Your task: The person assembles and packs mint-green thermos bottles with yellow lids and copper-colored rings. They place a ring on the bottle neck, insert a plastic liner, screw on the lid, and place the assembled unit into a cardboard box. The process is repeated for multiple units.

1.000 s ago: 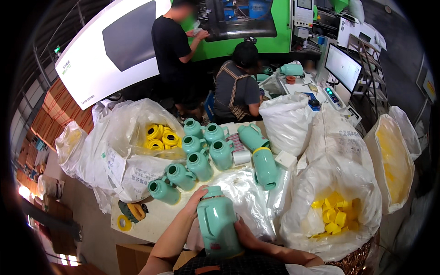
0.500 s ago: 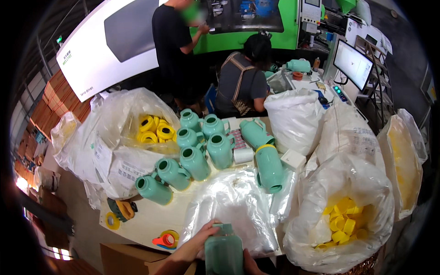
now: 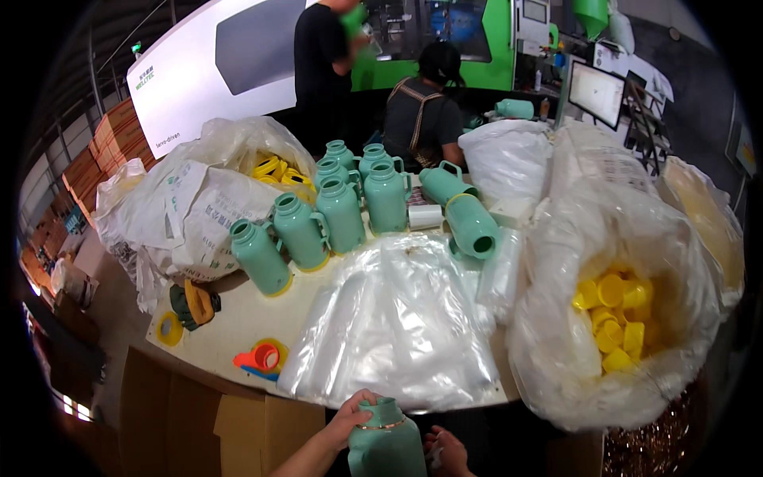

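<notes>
At the bottom edge I hold a mint-green thermos jug (image 3: 387,445) upright, below the table's front edge. My left hand (image 3: 350,419) grips its neck and shoulder. My right hand (image 3: 447,450) rests against its right side, partly hidden. On the white table (image 3: 238,318) stand several more green jugs (image 3: 343,213), and two lie on their sides (image 3: 469,222). A pile of clear plastic bags (image 3: 389,318) lies just ahead of my hands.
A big bag of yellow caps (image 3: 616,314) sits at the right, a bag of yellow rings (image 3: 274,171) at the back left. Tape rolls (image 3: 169,327) and an orange tape dispenser (image 3: 258,359) lie front left. Two people (image 3: 417,115) work by a green machine behind.
The jug and both hands have dropped from above the table down to the frame's bottom edge, and the view has tilted up toward the table.
</notes>
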Motion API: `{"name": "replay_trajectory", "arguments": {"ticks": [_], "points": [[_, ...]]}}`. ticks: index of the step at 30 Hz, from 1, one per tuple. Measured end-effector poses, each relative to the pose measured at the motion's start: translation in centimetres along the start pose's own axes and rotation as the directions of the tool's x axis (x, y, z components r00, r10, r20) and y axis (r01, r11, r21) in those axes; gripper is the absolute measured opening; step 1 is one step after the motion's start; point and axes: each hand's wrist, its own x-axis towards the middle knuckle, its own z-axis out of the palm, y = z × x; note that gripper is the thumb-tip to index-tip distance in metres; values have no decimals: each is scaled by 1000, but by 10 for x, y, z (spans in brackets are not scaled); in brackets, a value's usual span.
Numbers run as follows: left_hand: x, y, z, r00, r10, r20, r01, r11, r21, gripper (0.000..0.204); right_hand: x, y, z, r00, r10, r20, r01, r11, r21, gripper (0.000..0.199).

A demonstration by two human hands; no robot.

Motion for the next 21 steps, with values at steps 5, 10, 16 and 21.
{"name": "replay_trajectory", "arguments": {"ticks": [5, 10, 16, 21], "points": [[-78, 3, 35, 987, 147, 61, -146, 989, -23, 34, -103, -28, -19, 995, -86, 60, 59, 931, 360, 33], [-140, 7, 75, 946, 317, 67, -317, 948, -6, 38, -170, -45, -16, 875, -439, 205, 359, 872, 332, 53], [-182, 10, 104, 910, 412, 50, -414, 910, 18, 43, -181, -55, -36, 825, -542, 161, 423, 781, 460, 52], [-193, 11, 86, 882, 472, 7, -467, 871, 154, 50, -182, -88, -19, 868, -440, 231, 246, 784, 570, 31]]}}
